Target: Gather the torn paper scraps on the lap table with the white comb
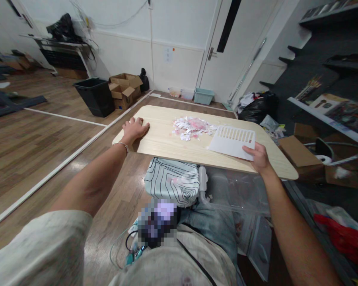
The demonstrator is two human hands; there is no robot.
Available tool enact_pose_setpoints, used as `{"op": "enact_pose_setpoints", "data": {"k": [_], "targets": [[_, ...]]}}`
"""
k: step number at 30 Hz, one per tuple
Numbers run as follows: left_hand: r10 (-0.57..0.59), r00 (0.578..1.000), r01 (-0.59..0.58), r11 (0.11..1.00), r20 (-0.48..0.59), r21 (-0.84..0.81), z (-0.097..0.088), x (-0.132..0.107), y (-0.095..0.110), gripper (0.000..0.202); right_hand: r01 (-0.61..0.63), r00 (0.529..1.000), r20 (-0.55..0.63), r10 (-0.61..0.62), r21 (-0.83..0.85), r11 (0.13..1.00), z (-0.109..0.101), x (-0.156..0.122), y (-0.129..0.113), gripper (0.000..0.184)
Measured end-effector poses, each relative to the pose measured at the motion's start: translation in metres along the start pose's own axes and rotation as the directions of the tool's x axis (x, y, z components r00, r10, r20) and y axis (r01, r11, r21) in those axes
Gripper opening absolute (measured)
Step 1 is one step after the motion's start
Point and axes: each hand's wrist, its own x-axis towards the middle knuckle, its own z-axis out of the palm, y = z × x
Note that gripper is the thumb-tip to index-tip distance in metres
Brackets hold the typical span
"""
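Observation:
My left hand [135,129] rests on the left end of the light wooden tabletop [158,139], its fingers apart and nothing in them. At the right, my right hand [259,155] grips a flat white slotted sheet [231,143], thumb on top and the other fingers hidden beneath. A row of slots runs along the sheet's far side. Its left edge lies close to a heap of white and pink paper scraps [193,126] spread over the middle of the tabletop. I cannot tell whether the sheet touches the surface all along.
Below the near table edge are a patterned cushion-like item [173,180] and a clear plastic bin [235,188]. A black trash can [95,97] and cardboard boxes [125,89] stand beyond the left end. An open carton [304,151] and shelving [331,119] flank the right side.

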Motion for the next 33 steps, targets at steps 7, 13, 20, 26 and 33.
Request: {"op": "enact_pose_setpoints", "data": {"k": [7, 13, 20, 26, 33], "targets": [[0.002, 1.000, -0.002, 1.000, 0.010, 0.017, -0.003, -0.001, 0.001, 0.090, 0.078, 0.990, -0.129, -0.066, 0.090, 0.993, -0.011, 0.001, 0.014, 0.047], [0.010, 1.000, -0.010, 1.000, 0.002, 0.012, 0.000, 0.002, -0.001, 0.091, 0.108, 0.989, -0.100, -0.111, -0.037, 0.993, -0.013, 0.006, 0.026, 0.052], [0.004, 1.000, -0.004, 1.000, -0.014, 0.000, 0.003, 0.004, -0.002, 0.093, 0.120, 0.993, 0.016, -0.119, -0.142, 0.983, -0.011, 0.000, 0.023, 0.055], [0.014, 1.000, -0.014, 1.000, -0.026, -0.016, 0.003, 0.004, -0.003, 0.090, 0.119, 0.985, 0.145, -0.092, -0.195, 0.974, -0.013, -0.004, 0.013, 0.058], [0.009, 1.000, -0.009, 1.000, -0.013, 0.005, -0.001, 0.001, -0.001, 0.092, 0.055, 0.981, 0.193, -0.015, -0.202, 0.978, -0.013, -0.007, 0.010, 0.063]]}}
